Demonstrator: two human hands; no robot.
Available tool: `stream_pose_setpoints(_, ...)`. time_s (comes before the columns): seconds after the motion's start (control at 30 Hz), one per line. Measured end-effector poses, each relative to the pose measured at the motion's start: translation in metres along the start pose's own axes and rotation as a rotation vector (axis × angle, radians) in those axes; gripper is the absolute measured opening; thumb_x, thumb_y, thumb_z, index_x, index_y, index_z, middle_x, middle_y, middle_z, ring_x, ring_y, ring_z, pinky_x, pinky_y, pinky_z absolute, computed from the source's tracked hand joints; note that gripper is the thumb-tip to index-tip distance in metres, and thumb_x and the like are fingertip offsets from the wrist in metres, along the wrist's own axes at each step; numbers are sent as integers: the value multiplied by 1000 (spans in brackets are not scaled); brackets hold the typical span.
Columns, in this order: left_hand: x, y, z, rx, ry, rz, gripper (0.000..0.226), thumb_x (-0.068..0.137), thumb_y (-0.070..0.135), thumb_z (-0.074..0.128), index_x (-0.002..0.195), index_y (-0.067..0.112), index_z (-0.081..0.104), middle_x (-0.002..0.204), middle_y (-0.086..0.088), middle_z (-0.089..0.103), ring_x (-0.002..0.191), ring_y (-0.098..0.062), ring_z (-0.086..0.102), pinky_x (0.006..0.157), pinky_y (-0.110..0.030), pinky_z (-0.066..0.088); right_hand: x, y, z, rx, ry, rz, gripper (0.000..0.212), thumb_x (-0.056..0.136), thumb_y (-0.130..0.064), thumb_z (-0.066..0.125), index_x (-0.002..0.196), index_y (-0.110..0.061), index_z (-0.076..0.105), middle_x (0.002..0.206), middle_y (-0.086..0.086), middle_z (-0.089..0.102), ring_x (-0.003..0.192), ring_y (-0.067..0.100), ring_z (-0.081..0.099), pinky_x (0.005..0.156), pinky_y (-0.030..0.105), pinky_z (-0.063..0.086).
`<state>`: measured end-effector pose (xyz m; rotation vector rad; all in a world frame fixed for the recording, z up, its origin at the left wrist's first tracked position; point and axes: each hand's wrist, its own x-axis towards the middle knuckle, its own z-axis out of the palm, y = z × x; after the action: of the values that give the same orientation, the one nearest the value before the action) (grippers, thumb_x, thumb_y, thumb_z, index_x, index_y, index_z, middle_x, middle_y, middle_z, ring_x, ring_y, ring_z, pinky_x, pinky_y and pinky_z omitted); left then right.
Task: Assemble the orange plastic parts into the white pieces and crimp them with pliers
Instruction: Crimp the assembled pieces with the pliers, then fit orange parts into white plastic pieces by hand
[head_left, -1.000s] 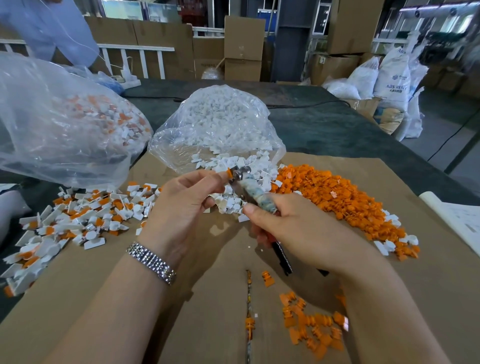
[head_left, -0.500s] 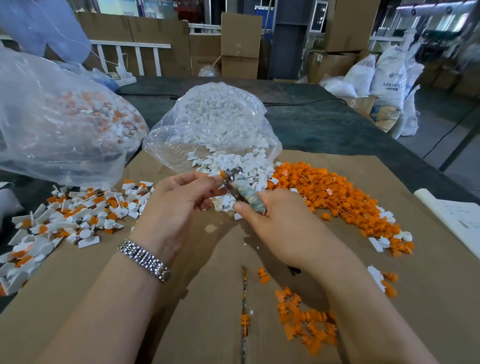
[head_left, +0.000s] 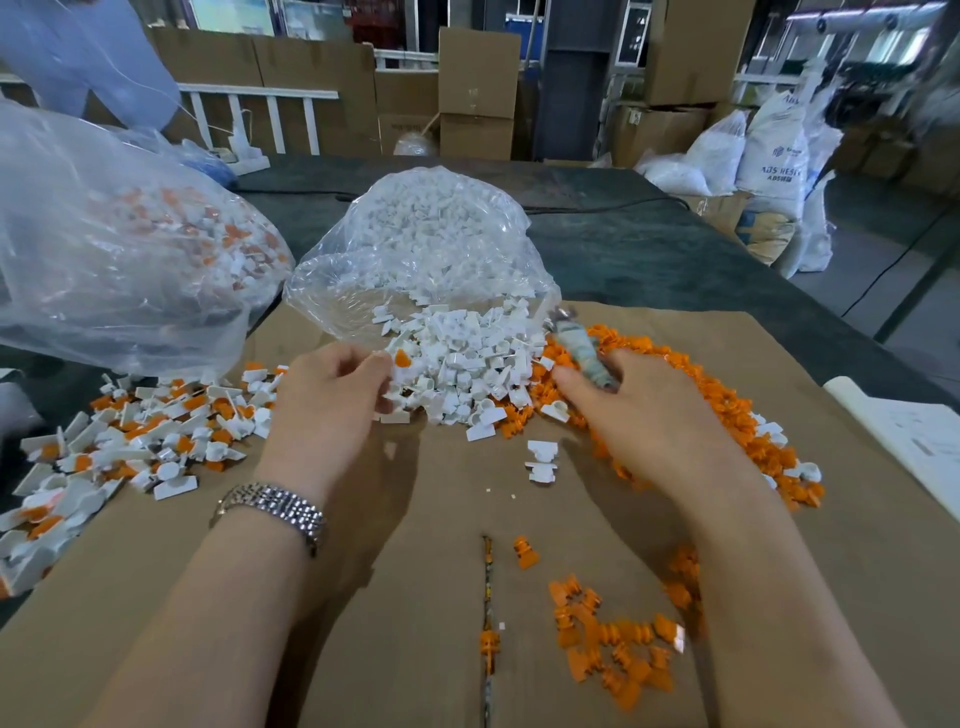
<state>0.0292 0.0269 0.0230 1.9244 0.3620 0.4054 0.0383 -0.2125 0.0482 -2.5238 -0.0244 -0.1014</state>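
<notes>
My left hand (head_left: 332, 400) pinches an assembled white piece with an orange insert (head_left: 401, 359) at the near edge of the white pieces pile (head_left: 457, 364). My right hand (head_left: 644, 415) grips the pliers (head_left: 582, 353), whose taped handle and metal jaws point up and left over the orange parts pile (head_left: 717, 410). The pliers' jaws hold nothing. A heap of finished white-and-orange pieces (head_left: 140, 436) lies at the left on the brown cardboard sheet (head_left: 415, 597).
A clear bag of white pieces (head_left: 415, 249) stands open behind the pile. A bigger bag of finished pieces (head_left: 114, 260) sits at the left. Loose orange parts (head_left: 613, 644) lie near my right forearm. Paper (head_left: 914, 441) lies at the right edge.
My hands have drawn apart. The pliers left the piece and swung right over the orange pile. My left hand carried the crimped piece to the left.
</notes>
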Motion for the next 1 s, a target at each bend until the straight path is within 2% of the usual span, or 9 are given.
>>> stream_pose_setpoints(0.07, 3, -3, -4, 308, 126, 89, 22, 96, 26, 59, 76, 18, 64, 71, -2, 69, 66, -22, 64, 55, -29, 40, 8, 13, 1, -144, 48, 101, 39, 95, -58, 53, 94, -18, 58, 90, 3, 61, 83, 22, 59, 65, 35, 44)
stream_pose_setpoints(0.13, 6, -4, -9, 539, 228, 141, 17, 95, 25, 59, 81, 17, 62, 85, -6, 65, 70, -23, 56, 57, -33, 39, 13, 23, 4, -257, 80, 184, 43, 93, -56, 57, 104, -14, 58, 104, 8, 62, 99, 29, 59, 85, 45, 50)
stream_pose_setpoints(0.23, 5, -5, -9, 567, 289, 235, 12, 94, 24, 61, 98, 13, 61, 110, -12, 58, 89, -29, 57, 74, -43, 47, 15, 25, 9, -380, 92, 226, 56, 91, -60, 60, 120, -12, 56, 119, 12, 59, 115, 34, 55, 99, 52, 43)
stream_pose_setpoints(0.3, -3, -2, 0, 466, 201, 363, 10, 94, 21, 63, 101, 15, 61, 108, -6, 59, 91, -23, 59, 75, -39, 48, 16, 25, 12, -429, 76, 229, 60, 90, -61, 61, 125, -11, 56, 125, 14, 57, 120, 35, 52, 101, 52, 39)
stream_pose_setpoints(0.37, -15, 2, 13, 368, -24, 450, 9, 94, 22, 65, 102, 23, 64, 100, 5, 62, 86, -9, 61, 74, -27, 50, 18, 25, 16, -444, 60, 229, 62, 90, -60, 62, 127, -11, 55, 132, 16, 52, 126, 36, 47, 103, 53, 37)
stream_pose_setpoints(0.47, -33, 5, 33, 407, -388, 608, 17, 94, 35, 65, 111, 34, 66, 99, 20, 59, 90, 5, 58, 74, -9, 47, 20, 24, 18, -431, 48, 227, 66, 88, -60, 66, 131, -11, 52, 142, 17, 43, 134, 37, 38, 104, 56, 35)
stream_pose_setpoints(0.57, -44, 6, 47, 468, -529, 730, 27, 92, 50, 60, 117, 40, 65, 103, 22, 52, 87, 5, 56, 74, -11, 45, 21, 22, 19, -383, 77, 133, 62, 87, -53, 71, 135, -21, 50, 140, 9, 40, 134, 32, 33, 103, 53, 33)
stream_pose_setpoints(0.73, -45, 1, 56, 641, -525, 772, 28, 96, 52, 59, 118, 37, 67, 116, 13, 52, 98, -8, 57, 77, -22, 45, 18, 18, 22, -470, 108, -77, 20, 91, -32, 71, 110, -36, 66, 124, -5, 41, 123, 21, 31, 87, 40, 23)
stream_pose_setpoints(1.0, -38, 5, 46, 504, -437, 581, 18, 98, 40, 61, 106, 29, 72, 99, 15, 65, 81, -1, 64, 78, -22, 53, 15, 13, 32, -530, 92, -183, 10, 92, -27, 72, 100, -33, 74, 113, -8, 50, 115, 19, 33, 82, 36, 22)
